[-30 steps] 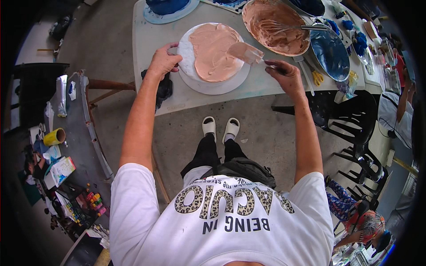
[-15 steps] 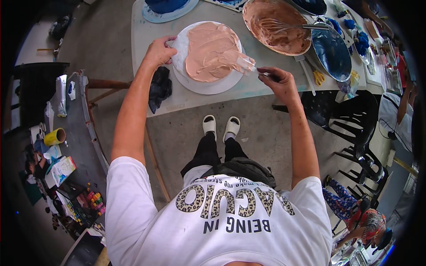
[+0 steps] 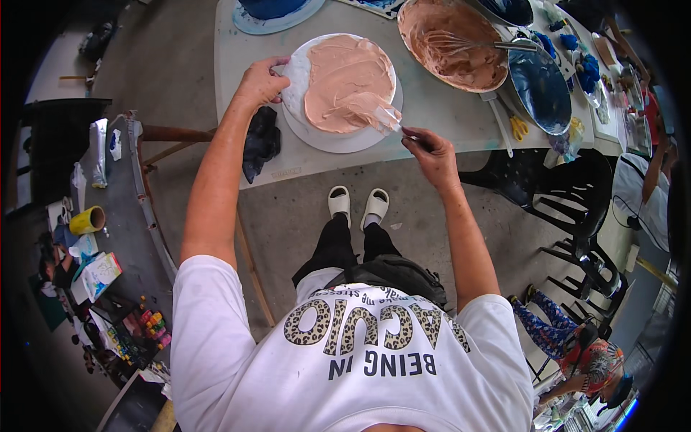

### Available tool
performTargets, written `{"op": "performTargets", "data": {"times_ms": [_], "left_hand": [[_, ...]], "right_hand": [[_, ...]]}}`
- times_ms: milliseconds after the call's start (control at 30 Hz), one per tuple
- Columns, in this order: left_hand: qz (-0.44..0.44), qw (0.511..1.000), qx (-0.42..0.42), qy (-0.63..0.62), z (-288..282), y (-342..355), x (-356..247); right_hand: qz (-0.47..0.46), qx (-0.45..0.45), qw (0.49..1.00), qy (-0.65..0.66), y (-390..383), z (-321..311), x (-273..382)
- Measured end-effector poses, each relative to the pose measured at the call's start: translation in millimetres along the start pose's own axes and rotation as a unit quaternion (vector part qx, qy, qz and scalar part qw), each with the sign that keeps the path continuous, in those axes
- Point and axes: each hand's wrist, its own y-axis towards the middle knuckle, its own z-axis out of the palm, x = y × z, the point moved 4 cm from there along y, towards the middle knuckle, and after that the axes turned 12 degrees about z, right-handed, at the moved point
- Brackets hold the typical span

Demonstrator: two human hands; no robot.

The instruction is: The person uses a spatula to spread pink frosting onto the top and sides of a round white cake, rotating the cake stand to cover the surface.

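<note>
A round white cake (image 3: 296, 78) has a thick layer of peach frosting (image 3: 345, 79) over most of its top; a white strip shows at the left. It sits on a round white cake stand (image 3: 338, 144) near the table's front edge. My left hand (image 3: 260, 83) grips the cake's left edge with curled fingers. In my right hand (image 3: 433, 153), at the front right of the cake, is an icing spatula (image 3: 389, 119). Its handle is closed in my fingers, and its frosting-smeared blade lies against the frosting at the near right edge.
A crumpled black plastic bag (image 3: 261, 144) lies left of the stand. Back right are a bowl of peach frosting (image 3: 425, 65) with a whisk (image 3: 468, 45), a blue-smeared bowl (image 3: 540, 90), a white-handled tool (image 3: 498, 126) and yellow scissors (image 3: 518, 127). Black chairs (image 3: 554, 187) stand right.
My right hand has moved left with the spatula, bringing the blade further in over the near right frosting. My left hand stays at the cake's left edge.
</note>
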Motion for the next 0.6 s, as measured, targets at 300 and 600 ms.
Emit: {"op": "performTargets", "data": {"times_ms": [300,600], "left_hand": [[0.002,1.000,0.011,-0.004,-2.0,1.7,1.8],[0.012,1.000,0.021,-0.004,-2.6,4.5,0.8]], "right_hand": [[0.005,-0.024,0.998,-0.060,-9.2,-22.1,0.7],[0.001,-0.024,0.999,-0.035,-9.9,-65.4,5.5]]}}
